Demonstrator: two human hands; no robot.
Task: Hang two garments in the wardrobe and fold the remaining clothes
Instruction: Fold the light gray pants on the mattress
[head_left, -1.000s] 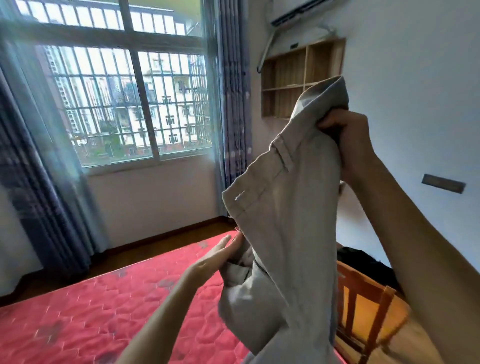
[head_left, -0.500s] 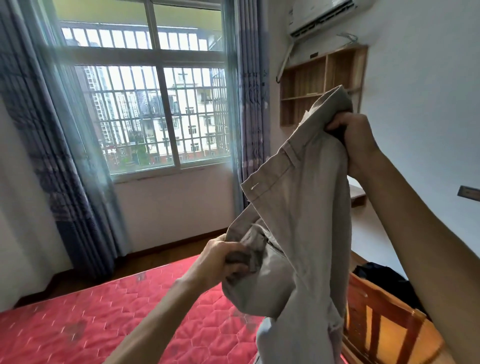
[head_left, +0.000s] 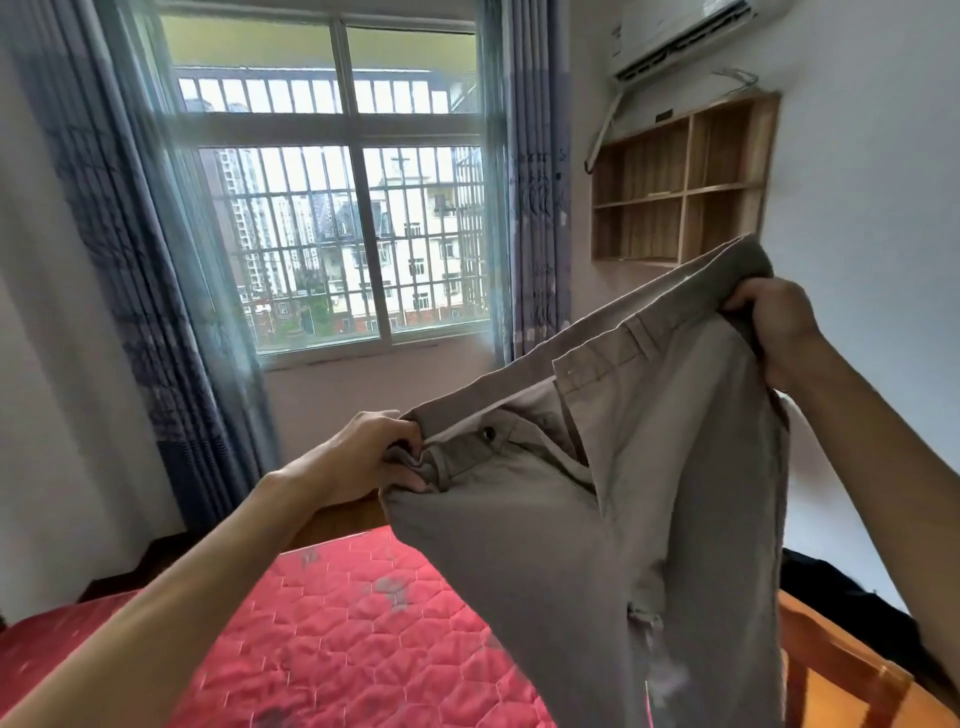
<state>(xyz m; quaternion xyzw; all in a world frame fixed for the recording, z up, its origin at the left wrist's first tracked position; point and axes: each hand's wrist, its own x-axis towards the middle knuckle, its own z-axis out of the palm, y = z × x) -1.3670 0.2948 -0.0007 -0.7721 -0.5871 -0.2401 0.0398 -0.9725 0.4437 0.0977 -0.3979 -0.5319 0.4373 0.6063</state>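
Trousers (head_left: 649, 493) of a grey-beige cloth hang in the air in front of you, stretched by their waistband (head_left: 571, 340) between your two hands, above the near corner of the bed (head_left: 337, 623). Your left hand (head_left: 363, 452) grasps the left end of the waistband, its fingers curled round a bunched fold of cloth just beside the dark button (head_left: 489, 432). Your right hand (head_left: 774, 322) is higher and further to the right. It is clenched on the other end of the waistband, and the cloth folds up over its knuckles. The waistband slants upward from your left hand to your right, with a belt loop (head_left: 641, 332) showing near the higher end. The fly is open below the button. The legs drop straight down and leave the picture at the bottom edge, so you cannot tell where they end.

The bed under your left arm has a red quilted cover with greyish patches. At the lower right a wooden chair (head_left: 841, 670) is partly hidden behind the trousers, and a dark heap (head_left: 831, 577) lies beyond it against the wall; what it is you cannot tell. Ahead is a barred window (head_left: 353, 218) with blue-grey curtains (head_left: 156, 286) on both sides. A wooden shelf (head_left: 680, 187) hangs on the right wall, with an air conditioner (head_left: 680, 36) above it.
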